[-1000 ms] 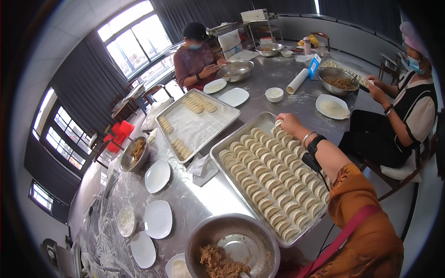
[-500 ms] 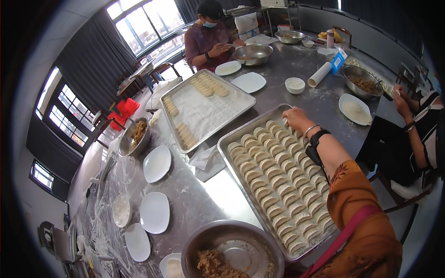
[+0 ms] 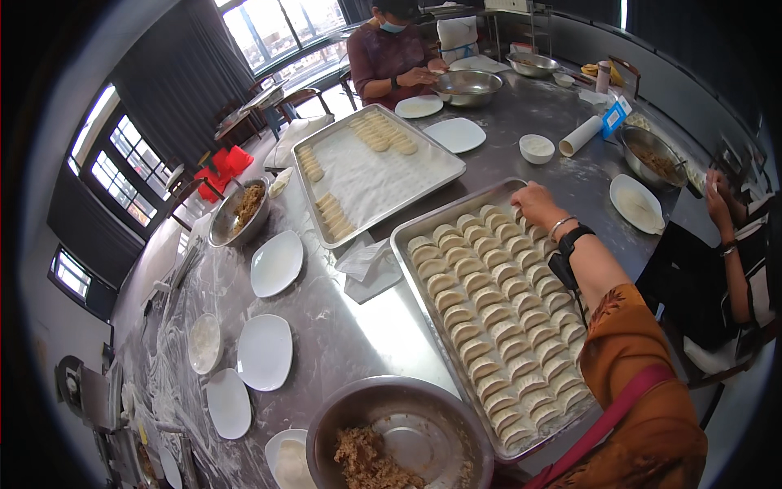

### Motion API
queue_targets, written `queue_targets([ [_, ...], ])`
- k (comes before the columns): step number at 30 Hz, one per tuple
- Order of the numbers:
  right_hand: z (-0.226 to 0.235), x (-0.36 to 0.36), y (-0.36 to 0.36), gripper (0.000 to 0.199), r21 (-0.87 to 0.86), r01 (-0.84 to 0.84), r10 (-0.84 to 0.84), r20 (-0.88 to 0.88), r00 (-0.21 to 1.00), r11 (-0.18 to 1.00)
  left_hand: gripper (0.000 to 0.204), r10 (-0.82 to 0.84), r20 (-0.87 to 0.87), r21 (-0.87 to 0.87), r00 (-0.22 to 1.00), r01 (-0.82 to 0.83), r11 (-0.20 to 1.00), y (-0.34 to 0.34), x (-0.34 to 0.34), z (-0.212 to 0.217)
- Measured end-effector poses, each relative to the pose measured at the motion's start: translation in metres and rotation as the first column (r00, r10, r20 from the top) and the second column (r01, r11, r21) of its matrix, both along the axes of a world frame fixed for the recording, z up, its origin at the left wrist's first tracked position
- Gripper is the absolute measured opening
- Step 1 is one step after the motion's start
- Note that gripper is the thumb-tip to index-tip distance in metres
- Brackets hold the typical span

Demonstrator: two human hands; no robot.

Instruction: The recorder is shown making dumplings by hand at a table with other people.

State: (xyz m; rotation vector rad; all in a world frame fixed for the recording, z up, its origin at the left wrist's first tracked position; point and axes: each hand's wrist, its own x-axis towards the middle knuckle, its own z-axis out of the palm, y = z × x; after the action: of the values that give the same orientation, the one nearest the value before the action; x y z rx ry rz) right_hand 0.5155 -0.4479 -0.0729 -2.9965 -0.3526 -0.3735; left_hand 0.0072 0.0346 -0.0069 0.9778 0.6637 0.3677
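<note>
My right hand [image 3: 534, 204] reaches over the far end of a metal tray [image 3: 399, 254] in front of me. Its fingers are closed on a pale dumpling [image 3: 519, 214], mostly hidden beneath them, by the far right corner. Crescent-shaped dumplings [image 3: 506, 328] fill the tray in long, close rows. A dark band and a bracelet sit on that wrist, above an orange sleeve. My left hand does not show.
Near me stands a steel bowl [image 3: 326, 411] with brown filling [image 3: 366, 460]. White plates [image 3: 265, 352] lie on the floury table to the left. A second tray [image 3: 383, 191] holds fewer dumplings. Two co-workers sit beyond, one far [image 3: 387, 61], one right [image 3: 737, 269], handling dough.
The whole view has shifted a little, so the table's things appear moved. My right hand stays at the tray's far right corner, fingers still closed on the dumpling.
</note>
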Motion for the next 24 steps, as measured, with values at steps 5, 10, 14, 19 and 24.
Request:
queue_targets([
  [5,-0.006,0.001,-0.007,0.016,-0.025,-0.117,0.12,0.148,0.982,0.993,0.034,-0.055,0.062,-0.037,0.997,0.057,0.998,-0.004,0.006,-0.002],
  [10,-0.002,0.002,0.0,0.012,-0.065,-0.052,0.058,0.091,0.994,0.997,0.036,-0.054,0.062,0.028,0.997,0.052,0.998,-0.008,0.007,0.0],
  [14,0.001,0.0,0.0,0.012,-0.077,-0.032,0.037,0.063,0.997,0.996,0.039,-0.1,0.109,0.068,0.989,0.093,0.993,-0.01,0.007,-0.001],
  [19,-0.002,-0.007,0.003,0.015,-0.104,-0.06,0.068,0.074,0.995,0.993,0.039,-0.067,0.06,0.099,0.996,0.06,0.993,-0.014,0.007,0.003],
  [24,0.023,-0.022,0.002,0.016,0.043,-0.056,0.048,0.181,0.982,0.998,0.035,-0.021,0.11,-0.051,0.994,0.027,0.998,-0.012,0.009,0.01],
])
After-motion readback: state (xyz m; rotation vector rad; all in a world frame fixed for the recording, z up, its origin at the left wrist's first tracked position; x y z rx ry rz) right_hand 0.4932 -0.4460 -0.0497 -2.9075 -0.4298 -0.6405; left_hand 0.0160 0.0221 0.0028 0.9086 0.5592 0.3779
